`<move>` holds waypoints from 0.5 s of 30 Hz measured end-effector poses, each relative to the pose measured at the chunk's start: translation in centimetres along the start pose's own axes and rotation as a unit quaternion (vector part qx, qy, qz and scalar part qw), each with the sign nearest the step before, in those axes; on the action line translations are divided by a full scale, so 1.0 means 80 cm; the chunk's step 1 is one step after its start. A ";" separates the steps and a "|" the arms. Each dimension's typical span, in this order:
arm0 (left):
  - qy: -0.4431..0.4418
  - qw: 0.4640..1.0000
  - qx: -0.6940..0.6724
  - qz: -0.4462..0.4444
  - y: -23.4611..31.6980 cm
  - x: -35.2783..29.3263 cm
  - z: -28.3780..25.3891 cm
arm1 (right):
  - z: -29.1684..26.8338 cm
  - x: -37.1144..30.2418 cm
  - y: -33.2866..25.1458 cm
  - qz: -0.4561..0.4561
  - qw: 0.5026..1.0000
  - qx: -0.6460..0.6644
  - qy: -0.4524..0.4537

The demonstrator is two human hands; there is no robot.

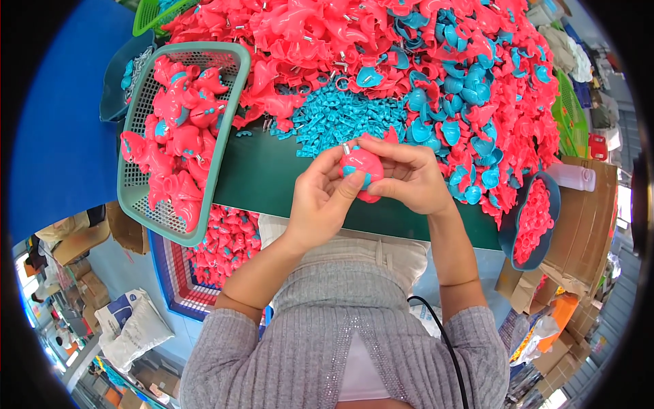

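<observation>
Between my two hands, over the near edge of the green table, is a glossy pink plastic toy part (364,163) with a blue patch and a small metal pin on its upper left. My left hand (323,198) grips it from the left, thumb on the blue patch. From the other side my right hand (413,174) pinches it between thumb and fingers. Just beyond my hands lies a heap of small blue plastic pieces (340,116). Blue cup-shaped shells (470,85) are mixed with pink pieces to the right.
A large pile of pink plastic parts (306,41) covers the table's far side. At left stands a green basket (230,129) of pink-and-blue assemblies. A dark blue bowl (507,238) of pink pieces sits at the right corner. Below the table is a red-and-blue crate (174,273).
</observation>
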State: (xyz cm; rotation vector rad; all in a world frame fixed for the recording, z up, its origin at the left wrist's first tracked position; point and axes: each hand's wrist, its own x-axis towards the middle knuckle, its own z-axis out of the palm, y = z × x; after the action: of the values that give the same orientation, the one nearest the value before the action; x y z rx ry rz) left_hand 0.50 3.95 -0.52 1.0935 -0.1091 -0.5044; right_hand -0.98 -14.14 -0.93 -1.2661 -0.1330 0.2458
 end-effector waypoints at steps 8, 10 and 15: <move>-0.019 0.982 0.177 0.067 0.000 0.000 -0.008 | 0.027 -0.005 0.005 -0.005 0.991 -0.071 0.114; 0.003 0.975 0.197 0.103 -0.011 0.005 -0.005 | 0.035 -0.003 0.008 -0.032 0.981 -0.146 0.122; 0.065 0.997 0.029 0.012 -0.048 0.020 -0.010 | 0.041 0.000 0.025 -0.053 0.916 -0.375 0.129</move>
State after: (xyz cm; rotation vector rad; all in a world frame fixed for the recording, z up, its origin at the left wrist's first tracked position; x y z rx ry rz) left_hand 0.86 2.55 -4.54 1.1777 -0.0240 -0.4091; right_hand -2.00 -10.52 -1.88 -2.0376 -0.0676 -0.0867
